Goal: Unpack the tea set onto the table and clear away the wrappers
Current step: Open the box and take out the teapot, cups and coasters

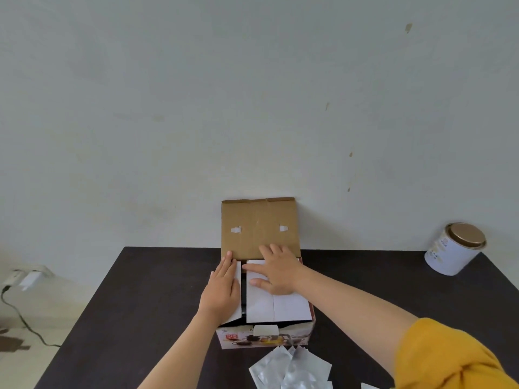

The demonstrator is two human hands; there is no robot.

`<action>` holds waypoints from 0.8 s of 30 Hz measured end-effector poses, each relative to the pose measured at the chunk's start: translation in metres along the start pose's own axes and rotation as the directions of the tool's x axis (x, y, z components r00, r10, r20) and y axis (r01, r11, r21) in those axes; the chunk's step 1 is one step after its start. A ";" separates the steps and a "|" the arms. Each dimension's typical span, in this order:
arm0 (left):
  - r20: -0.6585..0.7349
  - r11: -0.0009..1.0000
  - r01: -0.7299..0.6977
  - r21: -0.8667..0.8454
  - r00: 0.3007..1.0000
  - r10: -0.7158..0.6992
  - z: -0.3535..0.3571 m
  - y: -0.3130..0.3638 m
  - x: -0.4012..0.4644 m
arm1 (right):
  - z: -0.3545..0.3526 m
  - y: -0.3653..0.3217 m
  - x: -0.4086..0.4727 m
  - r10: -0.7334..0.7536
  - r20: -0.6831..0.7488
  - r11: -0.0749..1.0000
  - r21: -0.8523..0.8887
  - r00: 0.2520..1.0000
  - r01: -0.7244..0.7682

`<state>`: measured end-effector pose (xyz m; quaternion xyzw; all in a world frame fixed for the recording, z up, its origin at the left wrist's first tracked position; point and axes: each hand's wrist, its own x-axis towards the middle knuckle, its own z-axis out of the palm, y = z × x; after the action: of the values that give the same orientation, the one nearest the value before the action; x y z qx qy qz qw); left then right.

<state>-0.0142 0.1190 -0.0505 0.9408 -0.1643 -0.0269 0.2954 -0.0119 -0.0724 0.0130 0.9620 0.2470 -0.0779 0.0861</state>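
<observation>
At the lower centre of the frame, a cardboard box [265, 336] sits on the dark desk [140, 304], its lid [259, 227] folded up against the wall. Both hands lie flat with straight fingers, grasping nothing: the left hand [223, 290] on the left white inner flap [238, 272], the right hand [276, 272] on the right flap [278, 306]. The flaps look thin and bendable, best lifted by their free middle edges; the tea set beneath is hidden and probably fragile. Silvery wrappers [292, 369] lie just below the box.

The printed cardboard box [265, 336] showed brown lid, white inner flaps; foil packets [292, 370] gleamed silver (dark table [140, 304]); the white round tin [453, 249] wore bronze.
</observation>
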 end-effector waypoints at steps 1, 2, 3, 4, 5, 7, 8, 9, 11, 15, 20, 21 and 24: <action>0.000 1.000 0.002 -0.001 1.000 -0.002 0.000 0.000 0.000 | -0.004 -0.001 0.000 0.004 0.016 1.000 -0.009 1.000 -0.004; 0.002 1.000 0.003 -0.002 1.000 -0.003 -0.001 0.000 0.000 | -0.009 -0.001 0.000 0.011 0.021 1.000 -0.007 1.000 -0.011; 0.004 1.000 0.001 -0.001 1.000 -0.001 -0.001 0.000 0.000 | -0.015 -0.001 0.000 0.015 0.009 1.000 0.004 1.000 -0.015; 0.007 1.000 -0.003 0.006 1.000 0.003 -0.002 0.000 0.000 | -0.020 0.000 -0.001 0.009 -0.017 1.000 0.019 1.000 -0.009; 0.008 1.000 -0.007 0.014 1.000 0.007 -0.002 0.000 0.000 | -0.026 0.001 -0.002 -0.010 -0.057 1.000 0.026 0.998 0.011; 0.010 1.000 -0.009 0.023 1.000 0.008 -0.002 0.000 0.001 | -0.036 0.004 -0.004 -0.076 -0.176 0.997 0.013 0.981 0.079; 0.010 1.000 -0.008 0.026 1.000 0.008 -0.002 -0.001 0.001 | -0.041 0.007 -0.006 -0.103 -0.246 0.994 0.017 0.964 0.110; 0.011 1.000 -0.008 0.030 1.000 0.008 -0.002 -0.001 0.002 | -0.047 0.012 -0.009 -0.114 -0.306 0.991 0.032 0.945 0.130; 0.013 0.999 -0.007 0.040 1.000 0.006 -0.002 -0.001 0.002 | -0.066 0.021 -0.017 -0.096 -0.361 0.989 0.073 0.928 0.131; 0.022 0.998 -0.004 0.057 1.000 0.003 -0.002 0.000 0.002 | -0.104 0.025 -0.038 0.023 -0.157 0.994 0.109 0.987 -0.006; 0.039 0.997 0.008 0.077 0.999 -0.011 -0.002 0.002 0.001 | -0.098 0.004 -0.064 0.262 0.160 0.962 0.037 0.952 -0.271; 0.045 0.996 0.009 0.087 0.999 -0.013 -0.003 0.003 0.000 | -0.089 0.001 -0.065 0.292 0.203 0.949 0.063 0.935 -0.310; 0.050 0.994 0.013 0.112 0.999 -0.019 -0.003 0.005 -0.001 | -0.050 -0.009 -0.061 0.352 0.309 0.893 0.171 0.884 -0.416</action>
<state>-0.0163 0.1166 -0.0451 0.9561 -0.1655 -0.0441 0.2376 -0.0638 -0.0824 0.0718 0.9755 0.0253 -0.2177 0.0195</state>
